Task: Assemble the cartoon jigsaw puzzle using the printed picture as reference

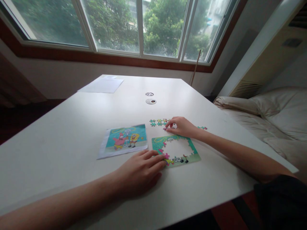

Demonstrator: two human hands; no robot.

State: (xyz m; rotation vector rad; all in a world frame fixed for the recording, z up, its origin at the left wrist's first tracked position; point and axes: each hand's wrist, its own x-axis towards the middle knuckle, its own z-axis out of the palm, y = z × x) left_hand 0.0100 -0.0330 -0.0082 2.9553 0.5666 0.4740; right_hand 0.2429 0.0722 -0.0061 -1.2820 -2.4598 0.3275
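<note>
A jigsaw puzzle lies on the table with its border joined and a wide gap in its middle. Over its lower left edge rests my left hand, fingers stretched out and palm down, open. Beyond the puzzle, my right hand pinches a small pink puzzle piece between thumb and fingertips, at table height. Loose puzzle pieces lie in rows beside that hand, some hidden behind it. More loose pieces show past my right wrist. Left of the puzzle is a printed cartoon picture.
The white table stretches toward the window. Two round cable-hole covers sit in its top, and white paper sheets lie at the far left. A pale sofa stands to the right; a thin stick leans by the window.
</note>
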